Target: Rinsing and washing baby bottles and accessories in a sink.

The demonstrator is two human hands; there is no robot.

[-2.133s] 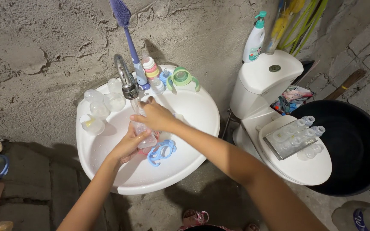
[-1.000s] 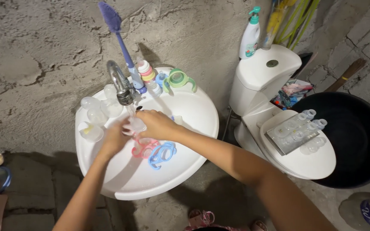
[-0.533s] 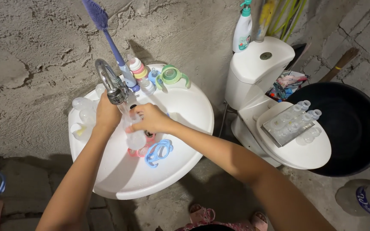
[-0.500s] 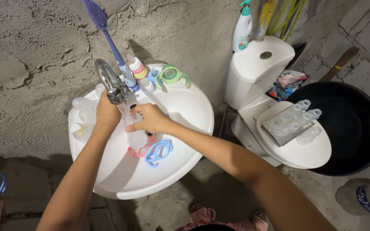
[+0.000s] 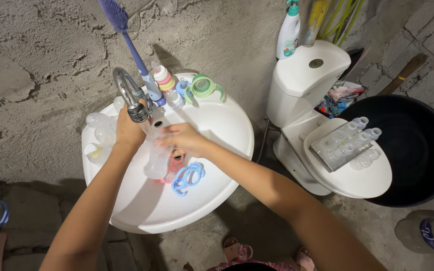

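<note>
Washbasin (image 5: 212, 165) first, since I place everything from it: white, round, fixed to a rough cement wall. At its back rim stands the chrome tap (image 5: 129, 95). My left hand (image 5: 128, 128) is closed around the base of that tap. My right hand (image 5: 184, 138) is wrapped around a clear baby bottle (image 5: 156, 155), which sits tilted just under the spout, over the middle of the bowl; its lower end points toward the front of the basin. I cannot tell whether water is running.

Inside the bowl, just beside the bottle, lie a pink handle ring (image 5: 176, 163) and a blue handle ring (image 5: 189, 177), touching each other. On the basin's left rim sit several clear bottle caps (image 5: 100, 128). Along the back rim, right of the tap, stand a purple bottle brush (image 5: 126, 40) leaning up against the wall, a stack of coloured rings (image 5: 163, 77), and a green handled cup top (image 5: 204, 87).

Right of the basin is a white toilet (image 5: 362, 183) with its lid shut. On the lid rests a metal tray (image 5: 327, 158) holding clear bottles (image 5: 352, 140) laid in rows. A pump bottle of soap (image 5: 288, 32) stands on the cistern. Beyond the toilet is a large black tub (image 5: 423, 150).
</note>
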